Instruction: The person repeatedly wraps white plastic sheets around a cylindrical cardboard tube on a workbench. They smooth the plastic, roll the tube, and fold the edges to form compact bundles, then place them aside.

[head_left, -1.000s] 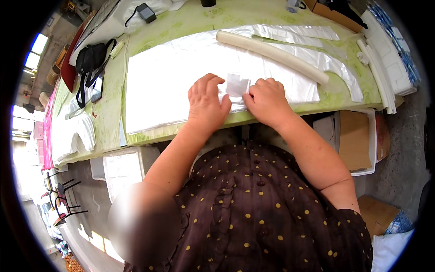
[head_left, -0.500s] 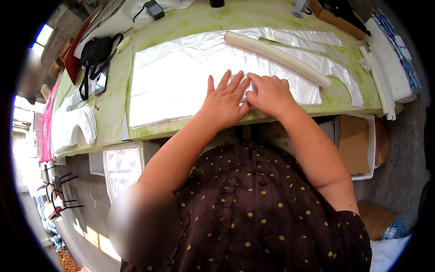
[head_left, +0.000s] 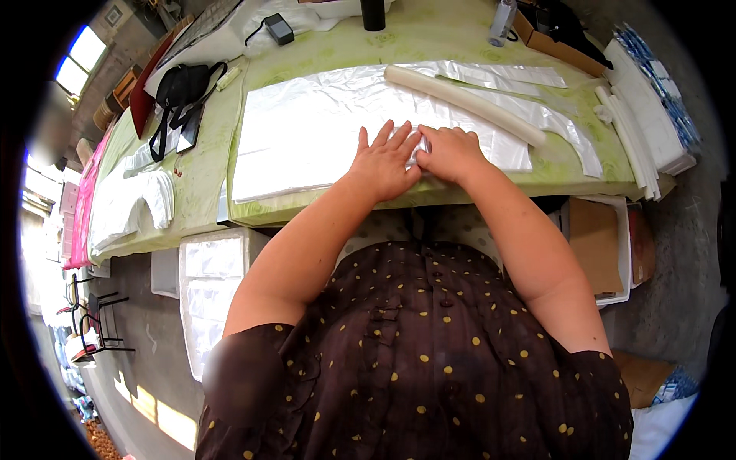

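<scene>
On the table lies a flat stack of thin white plastic bags or sheets [head_left: 299, 126]; their exact kind is hard to tell. My left hand [head_left: 386, 162] rests flat on its right part, fingers spread. My right hand [head_left: 452, 156] is curled beside it, thumb and fingers gripping a bunched fold of plastic film [head_left: 417, 146]. The fingertips of the two hands nearly meet at that fold. Beyond my right hand, a long whitish roll [head_left: 468, 106] lies aslant across the stack.
The table [head_left: 337, 54] has a green patterned cover. Cut plastic strips [head_left: 571, 130] lie at right, near white rolled lengths [head_left: 632, 146]. A black bag [head_left: 182, 86], black cup [head_left: 373, 14], clear bottle [head_left: 502, 21] and cardboard box [head_left: 563, 44] stand farther off. A white bin [head_left: 211, 284] sits below.
The view has shifted slightly, so the table and its things appear a little displaced. My hands keep nearly the same pose, left flat and right closed on the film.
</scene>
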`<state>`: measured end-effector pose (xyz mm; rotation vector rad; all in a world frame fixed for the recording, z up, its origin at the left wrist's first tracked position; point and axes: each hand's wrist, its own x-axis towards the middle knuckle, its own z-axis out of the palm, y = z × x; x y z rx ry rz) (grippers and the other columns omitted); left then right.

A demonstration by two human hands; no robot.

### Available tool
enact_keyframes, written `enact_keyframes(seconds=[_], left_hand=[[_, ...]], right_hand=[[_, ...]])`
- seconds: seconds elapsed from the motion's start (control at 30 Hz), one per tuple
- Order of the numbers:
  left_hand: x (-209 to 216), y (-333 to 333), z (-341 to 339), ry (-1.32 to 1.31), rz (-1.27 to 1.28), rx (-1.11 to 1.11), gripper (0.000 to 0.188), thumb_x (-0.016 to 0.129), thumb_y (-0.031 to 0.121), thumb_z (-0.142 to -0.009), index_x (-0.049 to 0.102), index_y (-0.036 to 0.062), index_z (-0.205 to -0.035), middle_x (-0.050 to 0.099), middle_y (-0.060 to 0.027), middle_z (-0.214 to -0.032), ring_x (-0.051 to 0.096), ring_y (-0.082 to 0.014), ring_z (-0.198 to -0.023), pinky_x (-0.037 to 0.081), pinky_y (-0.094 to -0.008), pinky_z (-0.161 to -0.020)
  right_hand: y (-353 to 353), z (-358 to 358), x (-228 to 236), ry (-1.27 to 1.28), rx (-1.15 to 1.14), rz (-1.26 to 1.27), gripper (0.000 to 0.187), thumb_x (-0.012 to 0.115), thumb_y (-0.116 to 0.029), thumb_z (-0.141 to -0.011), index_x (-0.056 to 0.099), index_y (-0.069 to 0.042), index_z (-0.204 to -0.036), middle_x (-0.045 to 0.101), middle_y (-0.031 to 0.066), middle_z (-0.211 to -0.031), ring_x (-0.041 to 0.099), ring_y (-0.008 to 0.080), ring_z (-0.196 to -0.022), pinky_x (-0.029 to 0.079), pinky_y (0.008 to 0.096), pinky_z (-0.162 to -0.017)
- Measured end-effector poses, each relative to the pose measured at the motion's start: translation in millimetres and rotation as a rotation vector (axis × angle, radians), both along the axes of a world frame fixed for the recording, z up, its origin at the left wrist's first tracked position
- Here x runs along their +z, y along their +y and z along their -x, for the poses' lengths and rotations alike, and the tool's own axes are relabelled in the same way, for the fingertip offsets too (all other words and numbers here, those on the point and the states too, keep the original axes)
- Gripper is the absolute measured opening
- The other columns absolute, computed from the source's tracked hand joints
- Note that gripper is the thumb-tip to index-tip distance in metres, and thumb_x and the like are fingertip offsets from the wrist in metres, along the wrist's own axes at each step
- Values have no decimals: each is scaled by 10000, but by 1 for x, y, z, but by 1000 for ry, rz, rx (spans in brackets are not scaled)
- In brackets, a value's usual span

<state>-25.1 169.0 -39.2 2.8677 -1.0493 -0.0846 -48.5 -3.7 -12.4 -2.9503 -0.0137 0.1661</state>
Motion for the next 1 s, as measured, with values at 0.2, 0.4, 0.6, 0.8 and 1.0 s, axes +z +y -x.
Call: enact_keyframes(seconds=[0.2, 0.4, 0.6, 0.8, 1.0], left_hand=[[-3, 1, 0, -7, -1, -3, 701, 398, 473, -980, 295, 196, -1615, 223, -35, -1699, 181, -303, -1566, 108, -643, -1233], [-4, 0, 1, -11, 2, -3, 700, 401, 477, -981, 295, 198, -1614, 230, -40, -1696, 182, -299, -1566, 133, -645, -1224], [-5, 1, 1, -28, 1, 0, 694, 408, 481, -983, 301, 205, -1612, 233, -43, -1695, 184, -306, -1565, 145, -653, -1219], [-4, -1, 0, -22, -6, 0, 697, 409, 480, -982, 297, 209, -1614, 232, -45, -1695, 179, -307, -1566, 140, -650, -1222], [-2, 1, 1, -29, 2, 7, 709, 424, 480, -975, 295, 202, -1614, 235, -45, -1694, 186, -308, -1564, 140, -646, -1224]], right_hand=[[2, -1, 2, 27, -11, -6, 554, 593, -389, -826, 608, -209, -1350, 715, 80, -1185, 611, 297, -1181, 428, 503, -991], [2, 0, 2, 28, -7, -2, 556, 605, -395, -822, 616, -225, -1351, 718, 76, -1193, 614, 296, -1190, 430, 495, -986], [3, -1, 1, 21, -17, -9, 539, 608, -403, -825, 627, -234, -1336, 725, 75, -1188, 631, 298, -1171, 435, 486, -980], [2, -1, 1, 7, -18, -10, 527, 616, -405, -823, 634, -236, -1322, 727, 75, -1181, 638, 298, -1157, 439, 486, -969], [1, -1, 4, 16, 8, -1, 552, 595, -415, -826, 616, -222, -1343, 730, 74, -1152, 650, 305, -1125, 461, 491, -943]])
